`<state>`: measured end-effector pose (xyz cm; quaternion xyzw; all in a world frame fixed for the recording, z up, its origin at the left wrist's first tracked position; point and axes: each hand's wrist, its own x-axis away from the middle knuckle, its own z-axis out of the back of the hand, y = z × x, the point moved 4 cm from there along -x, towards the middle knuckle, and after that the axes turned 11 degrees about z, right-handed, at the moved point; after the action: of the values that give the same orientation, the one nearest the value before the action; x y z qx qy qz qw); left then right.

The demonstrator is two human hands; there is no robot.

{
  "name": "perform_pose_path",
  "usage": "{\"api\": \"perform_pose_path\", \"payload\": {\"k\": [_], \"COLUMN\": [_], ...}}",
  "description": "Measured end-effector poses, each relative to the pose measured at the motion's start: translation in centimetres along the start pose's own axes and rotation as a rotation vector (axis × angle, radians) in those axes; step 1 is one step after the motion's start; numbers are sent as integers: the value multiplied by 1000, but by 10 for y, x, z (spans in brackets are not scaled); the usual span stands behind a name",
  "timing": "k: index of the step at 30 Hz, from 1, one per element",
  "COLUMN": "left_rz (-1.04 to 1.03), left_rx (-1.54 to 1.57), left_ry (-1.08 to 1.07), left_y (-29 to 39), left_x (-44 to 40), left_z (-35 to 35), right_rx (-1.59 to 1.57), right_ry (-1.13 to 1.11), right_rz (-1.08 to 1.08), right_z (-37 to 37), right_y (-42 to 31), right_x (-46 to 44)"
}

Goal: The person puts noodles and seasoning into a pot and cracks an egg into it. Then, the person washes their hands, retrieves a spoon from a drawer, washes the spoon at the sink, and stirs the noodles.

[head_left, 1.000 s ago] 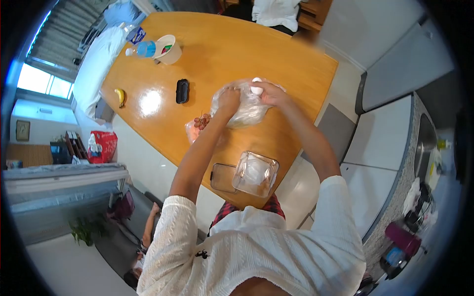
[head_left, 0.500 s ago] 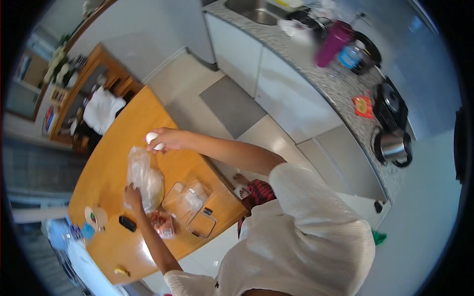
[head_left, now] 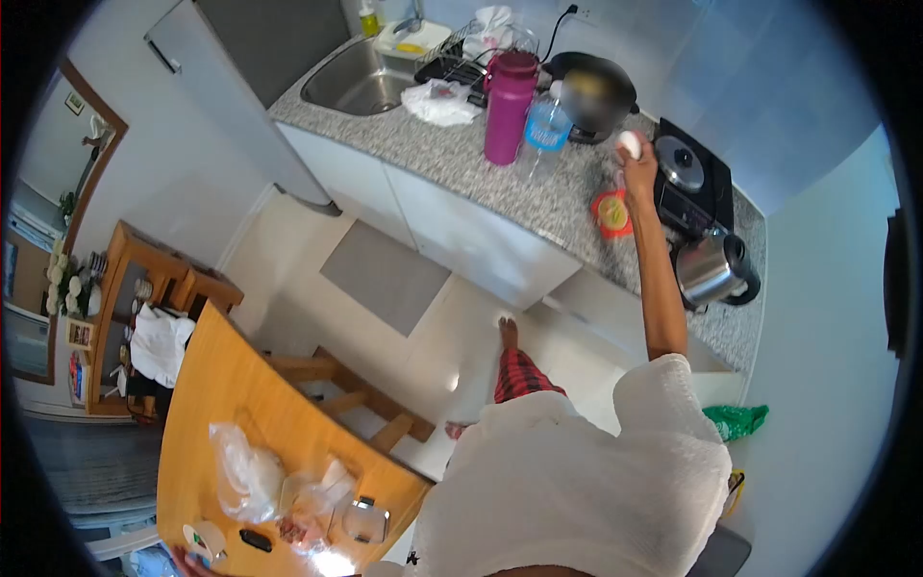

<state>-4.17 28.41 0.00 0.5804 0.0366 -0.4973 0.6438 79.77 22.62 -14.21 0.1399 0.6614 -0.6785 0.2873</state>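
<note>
Egg grasped by fingers of right hand above counter; left hand near tub, cannot tell its finger state

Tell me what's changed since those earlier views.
The right hand has carried the egg from over the table to above the counter, beside the stove, still gripped. The left hand has let go of the bag and is by the cup. Bag and black case stayed on the table.
</note>
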Motion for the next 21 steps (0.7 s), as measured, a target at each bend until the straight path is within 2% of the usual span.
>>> {"api": "perform_pose_path", "payload": {"k": [1,2,5,7,8,9,12,13,15,16,17,18,20,21], "left_rz": [-14,-8,6,39,50,57,19,21,-251,-279,-257,-268,-705,-680], "left_rx": [37,81,231,264,210,153,323,398,495,413,536,497,570,640], "left_ry": [120,219,403,357,241,126,30,-18,-223,-343,-635,-957,-1237,-1402], "left_y": [31,56,121,145,150,156,197,221,260,310,358,402,490,517], "left_x": [14,28,63,78,81,85,79,79,76,90,106,124,164,182], "left_z": [-10,-24,-70,-103,-122,-141,-200,-225,-284,-314,-345,-373,-419,-442], "right_rx": [276,389,464,519,537,435,212,-149,-862,-1035,-1136,-1159,-1201,-1221], "right_ry": [102,196,292,231,116,148,254,202,92,9,-2,-43,-137,-186], "right_rz": [257,390,587,626,724,600,266,74,-312,-430,-530,-585,-668,-699], "right_z": [8,9,4,-6,-12,-5,3,3,0,-4,-8,-11,-19,-23], "right_y": [5,-10,11,40,49,64,63,68,76,75,64,64,61,53], "right_x": [-28,-47,-91,-103,-106,-115,-125,-136,-146,-154,-157,-163,-175,-180]}}
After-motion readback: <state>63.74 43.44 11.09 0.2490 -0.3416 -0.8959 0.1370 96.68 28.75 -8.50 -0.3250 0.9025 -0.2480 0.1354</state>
